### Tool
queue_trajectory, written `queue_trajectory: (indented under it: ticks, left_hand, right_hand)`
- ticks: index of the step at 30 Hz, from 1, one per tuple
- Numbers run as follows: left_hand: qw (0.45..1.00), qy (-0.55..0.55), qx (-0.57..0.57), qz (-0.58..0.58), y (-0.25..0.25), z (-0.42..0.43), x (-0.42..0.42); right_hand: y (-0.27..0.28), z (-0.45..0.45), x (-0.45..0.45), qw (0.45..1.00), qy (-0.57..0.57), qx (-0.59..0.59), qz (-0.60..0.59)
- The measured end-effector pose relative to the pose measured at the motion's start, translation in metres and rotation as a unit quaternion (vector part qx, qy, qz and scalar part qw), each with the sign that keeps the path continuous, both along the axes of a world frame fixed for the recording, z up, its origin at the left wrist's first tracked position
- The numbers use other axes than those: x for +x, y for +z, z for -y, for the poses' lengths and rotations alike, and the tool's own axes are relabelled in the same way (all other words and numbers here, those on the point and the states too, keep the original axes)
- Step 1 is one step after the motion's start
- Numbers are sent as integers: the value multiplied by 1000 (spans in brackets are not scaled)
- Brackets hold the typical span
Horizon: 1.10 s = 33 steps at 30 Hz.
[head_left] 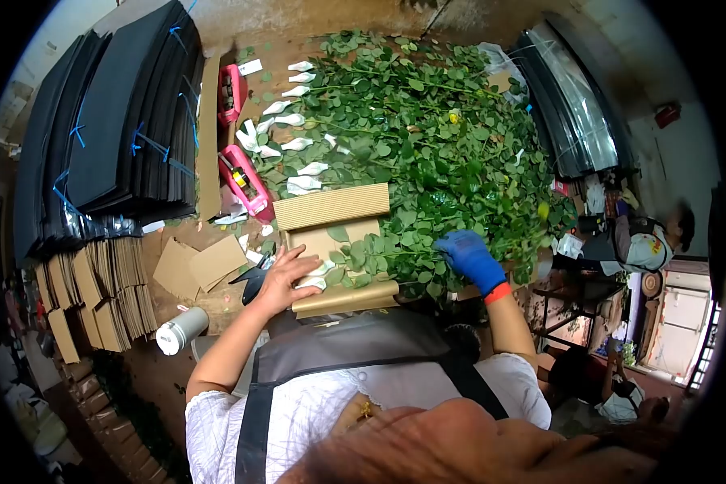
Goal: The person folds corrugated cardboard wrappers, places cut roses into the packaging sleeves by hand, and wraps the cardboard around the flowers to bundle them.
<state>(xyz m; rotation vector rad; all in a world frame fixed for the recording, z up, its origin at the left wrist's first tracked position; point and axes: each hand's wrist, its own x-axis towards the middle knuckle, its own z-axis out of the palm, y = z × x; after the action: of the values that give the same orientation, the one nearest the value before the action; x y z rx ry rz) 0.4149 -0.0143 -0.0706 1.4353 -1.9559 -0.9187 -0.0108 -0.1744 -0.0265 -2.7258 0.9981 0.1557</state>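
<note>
My bare left hand [282, 278] lies with its fingers spread at the left side of a corrugated cardboard wrap [331, 207], over its edge. Just right of those fingers, white-sleeved flower heads [313, 282] rest inside the wrap, partly hidden by the hand. Their leafy stems [371, 256] run right towards my right hand [469, 256], which wears a blue glove and is closed around the stem ends. A gold-brown flap [347, 298] of the wrap curls up on the side closest to my body.
Many leafy stems [444, 137] cover the table, several white-sleeved heads [297, 143] at their left. Pink holders [248, 181], loose cardboard pieces [194, 262] and a grey cylinder [183, 331] are to the left. Black sheet stacks [137, 113] stand far left; a person [649, 246] is at right.
</note>
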Motion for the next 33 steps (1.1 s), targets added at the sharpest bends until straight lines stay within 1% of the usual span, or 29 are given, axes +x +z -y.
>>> queue_trajectory:
  ticks: [1, 3, 4, 5, 7, 8, 9, 10, 11, 12, 14, 17, 20, 22, 24, 25, 27, 29, 30, 31, 32, 33]
  left_hand:
    - [1000, 4, 1, -3, 2, 0, -2]
    - [1000, -3, 18, 7, 7, 2, -1]
    - [1000, -7, 27, 11, 10, 3, -2]
    - [999, -17, 21, 18, 14, 5, -3]
    - [999, -29, 8, 33, 21, 10, -4]
    - [998, -45, 2, 37, 22, 12, -5]
    - [997, -57, -4, 43, 23, 15, -5]
    - [996, -69, -7, 49, 24, 15, -4]
    - [996, -75, -18, 54, 21, 15, -3]
    - [996, -68, -14, 50, 21, 14, -3]
    - [997, -56, -27, 55, 14, 11, -1]
    - [993, -43, -70, 84, 17, 8, -2]
    - [994, -54, -70, 68, 18, 9, 1]
    - [996, -39, -63, 51, 24, 9, -1]
    - [998, -27, -59, 16, 15, 10, -4]
    - [998, -21, -64, 14, 11, 9, -4]
    - [997, -7, -77, 8, 6, 9, -8]
    - [998, 10, -66, -6, 6, 8, -9]
    - [998, 14, -59, -12, 7, 7, -8]
    - [997, 9, -71, -16, 4, 7, -8]
    - [997, 4, -70, -16, 5, 6, -7]
    - [997, 2, -74, -17, 6, 7, -7]
  right_hand:
    - [14, 0, 6, 997, -11, -34, -67]
    - [32, 27, 25, 987, -89, -39, -131]
    - [32, 45, 33, 983, -96, -140, -70]
    - [29, 62, 44, 970, -112, -210, 43]
    - [20, 93, 65, 951, -145, -269, 46]
    - [9, 104, 66, 958, -181, -217, -48]
    - [-9, 114, 69, 953, -214, -161, -140]
    - [-27, 119, 71, 937, -242, -103, -230]
    - [-37, 126, 62, 948, -214, -83, -219]
    - [-32, 129, 56, 960, -234, -101, -119]
    - [-11, 116, 49, 954, -264, -123, 78]
    - [17, 93, 43, 928, -230, -210, 206]
    - [37, 74, 27, 918, -227, -91, 311]
    - [46, 62, 20, 939, -217, -87, 254]
    - [49, 51, 22, 956, -204, -85, 193]
    - [56, 46, 23, 968, -172, -93, 161]
    - [71, 43, 32, 955, -167, -146, 198]
    - [70, 42, 38, 934, -168, -190, 253]
    - [53, 47, 33, 957, -163, -171, 171]
    - [32, 53, 22, 971, -160, -153, 87]
    - [22, 55, 13, 979, -155, -135, 2]
    - [33, 51, 17, 970, -167, -167, 50]
